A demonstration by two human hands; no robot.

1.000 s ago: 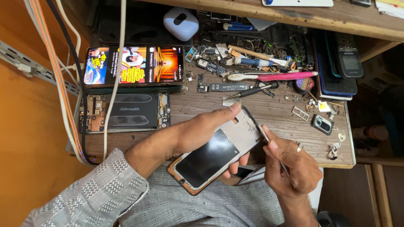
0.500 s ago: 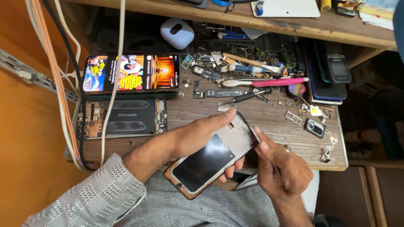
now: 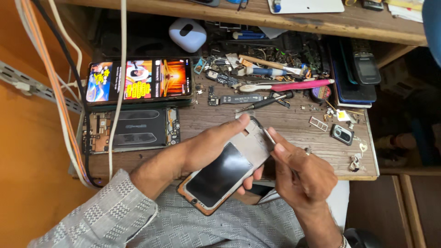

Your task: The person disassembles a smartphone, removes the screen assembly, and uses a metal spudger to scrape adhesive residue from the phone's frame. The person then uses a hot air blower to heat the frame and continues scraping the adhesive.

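While a worn wooden table [image 3: 294, 126] carries a lit phone [image 3: 138, 79] and an opened phone body [image 3: 133, 130] near its left edge, with a pink toothbrush [image 3: 289, 86] along the back, a phone frame [image 3: 228, 166] is held just over the front edge. The left hand [image 3: 209, 147] curls around the frame from above. The right hand [image 3: 301, 172] pinches a thin tool [image 3: 270, 137] against the frame's upper corner.

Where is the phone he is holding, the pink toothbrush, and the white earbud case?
phone [image 3: 225, 177], head view, on the dark panel in its middle.
pink toothbrush [image 3: 298, 85], head view, on the pink handle.
white earbud case [image 3: 187, 34], head view, on its rounded top.
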